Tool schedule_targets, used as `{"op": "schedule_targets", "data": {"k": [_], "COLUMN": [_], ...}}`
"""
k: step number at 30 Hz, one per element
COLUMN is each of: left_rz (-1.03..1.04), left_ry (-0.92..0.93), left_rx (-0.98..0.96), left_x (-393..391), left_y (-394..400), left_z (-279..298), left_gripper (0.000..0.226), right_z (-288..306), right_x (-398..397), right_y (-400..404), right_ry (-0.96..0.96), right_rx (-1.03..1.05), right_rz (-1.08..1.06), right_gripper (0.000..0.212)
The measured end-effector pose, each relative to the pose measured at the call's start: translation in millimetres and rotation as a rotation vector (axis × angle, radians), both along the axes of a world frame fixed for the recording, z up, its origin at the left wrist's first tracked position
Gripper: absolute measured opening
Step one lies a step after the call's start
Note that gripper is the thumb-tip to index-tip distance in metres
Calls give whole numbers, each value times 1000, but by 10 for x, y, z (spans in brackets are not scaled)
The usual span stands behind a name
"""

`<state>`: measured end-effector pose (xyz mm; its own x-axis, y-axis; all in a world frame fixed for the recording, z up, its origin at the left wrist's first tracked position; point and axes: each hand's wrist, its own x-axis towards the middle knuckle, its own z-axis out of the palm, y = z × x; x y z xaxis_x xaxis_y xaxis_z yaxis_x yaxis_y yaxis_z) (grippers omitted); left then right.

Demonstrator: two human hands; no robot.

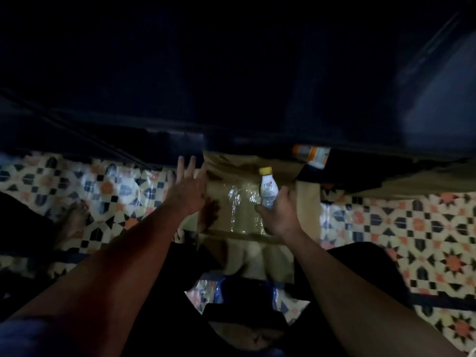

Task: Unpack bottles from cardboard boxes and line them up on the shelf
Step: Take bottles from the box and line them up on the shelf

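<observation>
While the upper half of the head view is almost wholly dark, its lower half shows a patterned tile floor (425, 228) in cream, orange and dark blue, with a cardboard box (231, 253) lying at the centre. Shiny clear tape or film (240, 210) runs over the top of the box, and a dark stain marks its edge at 9 o'clock. From 5 o'clock the right arm reaches up to the box, and the right hand (279, 215) is closed around the lower body of a small white bottle (268, 190) with a yellow cap; the bottle stands roughly upright above the box's 3 o'clock side, cap pointing toward 12 o'clock. From 7 o'clock the left arm stretches in, and the left hand (188, 186) is spread wide with its fingers (192, 163) fanned, holding nothing, at the box's 10 o'clock corner; whether the palm touches the cardboard cannot be told. A second carton with an orange and white label (311, 154) shows at 1 o'clock from the box, half swallowed by shadow. A bare foot (73, 220) rests on the tiles at 9 o'clock. Something blue and plastic (231, 289) lies at 6 o'clock just below the box, too blurred to identify. The shelf cannot be made out in the darkness.
</observation>
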<state>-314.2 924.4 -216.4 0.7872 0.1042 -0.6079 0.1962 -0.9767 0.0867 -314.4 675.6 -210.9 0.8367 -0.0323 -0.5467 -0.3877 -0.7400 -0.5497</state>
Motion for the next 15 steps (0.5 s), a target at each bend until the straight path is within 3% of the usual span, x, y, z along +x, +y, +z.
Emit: {"op": "schedule_targets", "data": {"k": [3,9,13,15], "left_rz": [2,-8,-378,-507], "left_ry": [-183,-827,-1223,-1310], "left_rx": [-119,-402,-458,-443], "left_x": [3,126,282,447], "left_y": [-86,-328,-393,-400], "left_z": [810,3249,4530,4924], "left_gripper": [82,37,22,21], "right_z": [863,3161,4312,4720], "right_x": [-15,152,286,368], "right_y": [-9,-88,-80,-69], "right_ry": [-63,-277,-481,-593], "right_rx": [49,222,346,385], "right_rz": [44,58,69,83], "right_gripper": [55,45,45,47]}}
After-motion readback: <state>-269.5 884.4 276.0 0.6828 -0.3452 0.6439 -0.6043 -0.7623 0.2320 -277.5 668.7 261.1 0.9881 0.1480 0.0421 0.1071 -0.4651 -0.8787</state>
